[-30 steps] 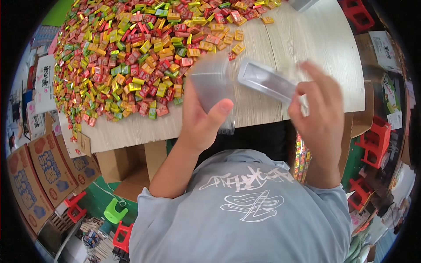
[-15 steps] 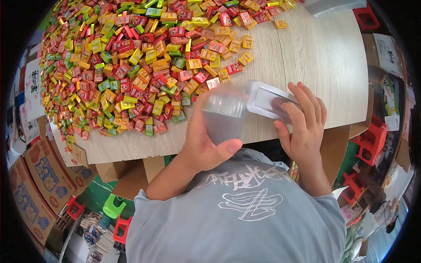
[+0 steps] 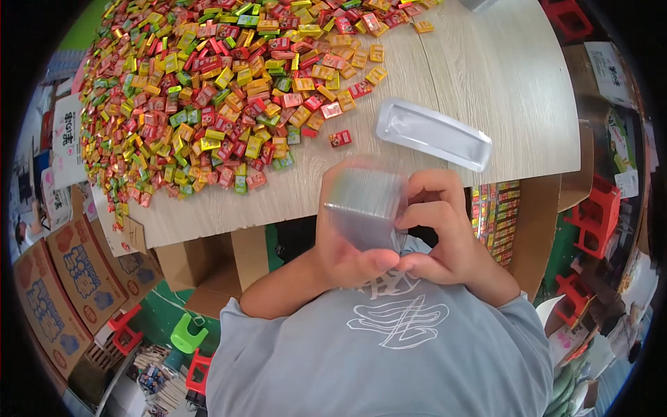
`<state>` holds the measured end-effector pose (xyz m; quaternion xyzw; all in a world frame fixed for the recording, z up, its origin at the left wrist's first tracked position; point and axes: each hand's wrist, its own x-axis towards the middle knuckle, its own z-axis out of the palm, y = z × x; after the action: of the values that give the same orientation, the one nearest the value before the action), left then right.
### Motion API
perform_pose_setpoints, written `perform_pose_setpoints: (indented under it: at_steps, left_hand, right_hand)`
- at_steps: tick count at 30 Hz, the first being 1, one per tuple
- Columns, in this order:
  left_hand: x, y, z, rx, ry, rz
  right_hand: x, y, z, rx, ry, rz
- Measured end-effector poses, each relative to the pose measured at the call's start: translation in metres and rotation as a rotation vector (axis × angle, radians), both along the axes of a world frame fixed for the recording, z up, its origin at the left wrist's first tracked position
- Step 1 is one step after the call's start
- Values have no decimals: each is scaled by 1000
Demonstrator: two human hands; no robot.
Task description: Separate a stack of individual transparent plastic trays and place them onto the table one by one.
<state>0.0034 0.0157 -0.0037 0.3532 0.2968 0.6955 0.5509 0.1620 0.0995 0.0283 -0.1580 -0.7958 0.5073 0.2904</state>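
Observation:
My left hand [image 3: 337, 250] is wrapped round a stack of nested clear plastic trays [image 3: 367, 205], held upright close to my chest. The fingers of my right hand [image 3: 445, 233] are curled against the right side of that stack, and its thumb meets the left thumb below. Beyond my hands, one empty clear plastic tray [image 3: 434, 137] lies on the table by itself. A single small red packet [image 3: 340, 139] rests between the stack and a large heap of small red, yellow, orange and green wrapped packets [image 3: 229, 104].
The pale wood-grain table [image 3: 507, 90] has its near edge just in front of me. An open carton [image 3: 538, 229] below the edge at right holds rows of packets; another carton [image 3: 208, 267] stands at left. Red stools [image 3: 596, 219] and a green stool [image 3: 187, 333] are around.
My right hand has let go of the single tray, leaving it on the table, and come back to the stack. The stack has moved slightly lower in my left hand.

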Motion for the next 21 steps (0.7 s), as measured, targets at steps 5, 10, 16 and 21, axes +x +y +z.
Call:
perform_pose_setpoints:
  at_steps: [5,10,16,21]
  left_hand:
    - [3,-10,14,-116,88,73]
    - [-20,3,7,-129,145,342]
    - [-30,29,5,-112,233,289]
    - [-34,45,-10,-8,636,59]
  right_hand:
    - [11,-11,4,67,13,-9]
    - [28,9,18,415,-89,-401]
    - [21,49,14,719,-554,-346]
    - [19,56,-5,671,-517,-308]
